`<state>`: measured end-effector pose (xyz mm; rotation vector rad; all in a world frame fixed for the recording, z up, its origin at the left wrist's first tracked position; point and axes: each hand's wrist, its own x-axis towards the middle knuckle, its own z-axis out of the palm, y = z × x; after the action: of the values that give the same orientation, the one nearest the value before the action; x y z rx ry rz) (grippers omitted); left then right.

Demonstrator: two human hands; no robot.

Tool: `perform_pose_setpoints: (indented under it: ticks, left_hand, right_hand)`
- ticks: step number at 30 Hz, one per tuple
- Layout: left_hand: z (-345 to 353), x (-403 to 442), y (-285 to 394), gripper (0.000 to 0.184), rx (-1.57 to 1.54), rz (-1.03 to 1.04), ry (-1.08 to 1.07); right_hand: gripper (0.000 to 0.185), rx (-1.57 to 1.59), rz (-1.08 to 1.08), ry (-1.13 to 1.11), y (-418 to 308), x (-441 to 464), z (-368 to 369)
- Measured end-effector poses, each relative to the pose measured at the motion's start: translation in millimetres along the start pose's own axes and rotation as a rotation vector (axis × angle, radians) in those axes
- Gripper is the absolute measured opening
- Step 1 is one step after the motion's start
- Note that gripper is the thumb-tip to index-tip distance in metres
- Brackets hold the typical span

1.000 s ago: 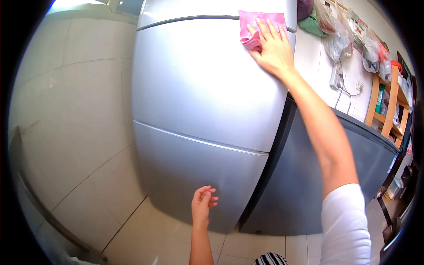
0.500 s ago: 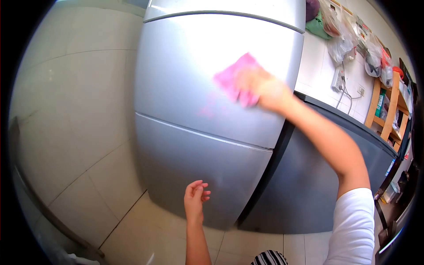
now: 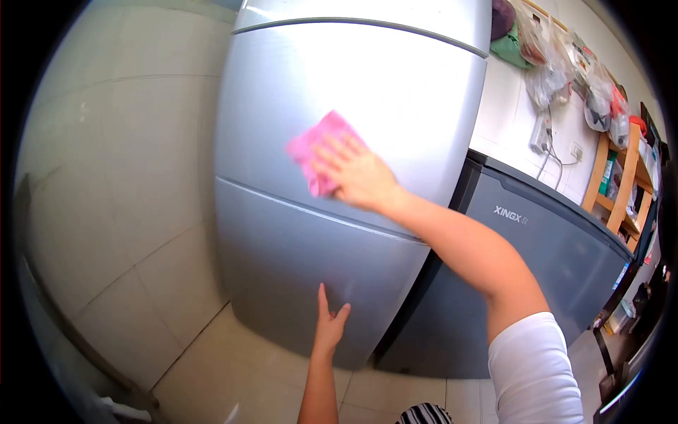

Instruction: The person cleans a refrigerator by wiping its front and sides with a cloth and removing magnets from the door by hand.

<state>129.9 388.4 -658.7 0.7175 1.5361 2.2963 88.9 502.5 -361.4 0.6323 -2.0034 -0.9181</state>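
Pink cloth [image 3: 305, 150]: against the middle door of the refrigerator [image 3: 282, 268], left of centre, above the lower seam [image 3: 282, 201]
Right hand [image 3: 357, 171]: laid over the cloth, fingers spread
Left hand [image 3: 330, 326]: released, thumb and forefinger parted, before the refrigerator's lower door; contact cannot be told
Refrigerator right edge: crossed by right forearm [image 3: 459, 240]; grey cabinet [image 3: 522, 275] just beside
Refrigerator left edge: tiled wall [image 3: 127, 177] alongside

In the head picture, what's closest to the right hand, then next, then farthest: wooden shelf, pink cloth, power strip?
1. Pink cloth: under the right hand.
2. Power strip: on the wall, right of the hand.
3. Wooden shelf: farther right, past the power strip.
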Motion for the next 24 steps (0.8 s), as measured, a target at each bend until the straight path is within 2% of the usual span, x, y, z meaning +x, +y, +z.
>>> perform_pose_setpoints:
  ticks: [1, 3, 4, 6, 8, 10, 12, 14, 16, 18, 22, 24]
  left_hand:
    - [1, -2, 0, 0.078, -0.005, 0.006, 0.011]
    - [3, 0, 1, 0.083, -0.053, -0.066, -0.062]
    - [2, 1, 1, 0.083, -0.054, -0.061, -0.056]
    - [-4, 6, 0, 0.08, -0.352, -0.169, -0.063]
    - [-10, 6, 5, 0.08, -0.467, -0.149, -0.075]
    - [-13, 10, 7, 0.08, -0.583, -0.137, -0.09]
    - [-17, 12, 7, 0.081, -0.682, -0.152, -0.116]
    - [-18, 9, 6, 0.082, -0.714, -0.151, -0.122]
    - [-22, 4, 4, 0.082, -0.735, -0.151, -0.128]
    - [-24, 5, 1, 0.083, -0.776, -0.151, -0.161]
    - [-25, 13, -4, 0.083, -0.807, -0.164, -0.176]
    - [-31, 17, -9, 0.083, -0.865, -0.173, -0.186]
  right_hand:
    - [0.052, 0.003, -0.012, 0.006, -3, -5, 2]
    - [0.047, 0.072, -0.29, -0.105, 4, -17, 3]
    - [0.047, 0.071, -0.296, -0.098, 18, -15, 1]
    - [0.047, 0.114, -0.196, -0.079, 68, 4, -10]
    - [0.046, 0.093, 0.167, -0.158, 107, 34, -60]
    - [0.045, -0.225, 0.377, 0.118, 145, 49, -67]
    - [0.047, -0.455, 0.346, 0.227, 159, 62, -56]
    - [0.053, -0.51, 0.473, 0.243, 128, 76, -43]
    - [0.05, -0.277, 0.416, 0.166, 90, 84, -32]
    - [0.048, -0.108, 0.156, 0.205, 54, 76, 14]
    - [0.048, 0.054, -0.01, 0.002, -37, 44, 71]
    - [0.043, 0.08, -0.081, -0.022, -41, 34, 81]
